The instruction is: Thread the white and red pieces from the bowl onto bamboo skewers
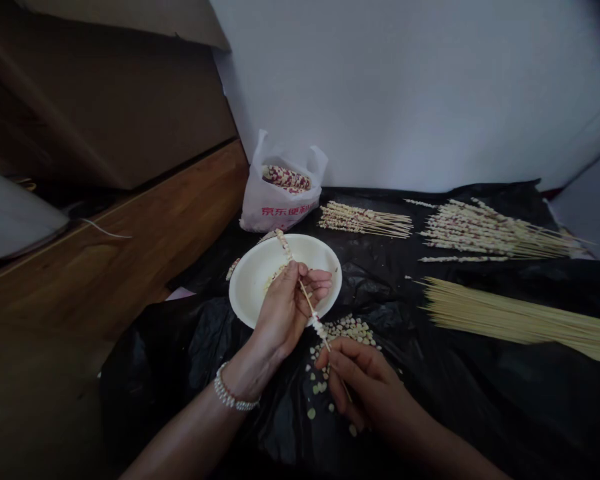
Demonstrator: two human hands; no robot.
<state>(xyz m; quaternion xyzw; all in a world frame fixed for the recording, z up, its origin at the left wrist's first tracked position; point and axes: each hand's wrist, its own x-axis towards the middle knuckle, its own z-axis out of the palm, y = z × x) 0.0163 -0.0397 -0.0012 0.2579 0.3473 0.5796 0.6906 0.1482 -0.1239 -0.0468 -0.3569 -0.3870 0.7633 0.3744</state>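
Note:
A thin bamboo skewer [307, 296] runs aslant between my two hands, with corn kernels threaded along its far end and a second small cluster partway down. My left hand [283, 307], with a beaded bracelet at the wrist, pinches it between thumb and forefinger, the other fingers loosely curled. Lower down, the fingertips of my right hand [363, 377] close around the near part of the same skewer. Beneath my left hand stands a white bowl [240, 303] with some kernels in it. Loose corn kernels [350, 328] lie beside my right hand.
Behind the bowl, a white plastic bag [260, 197] holds speckled corn cobs [286, 177]. Kernel-covered skewers lie in a small bundle [363, 220] and a larger bundle [475, 230]. Bare bamboo skewers [520, 317] lie at right on black plastic sheeting [460, 407].

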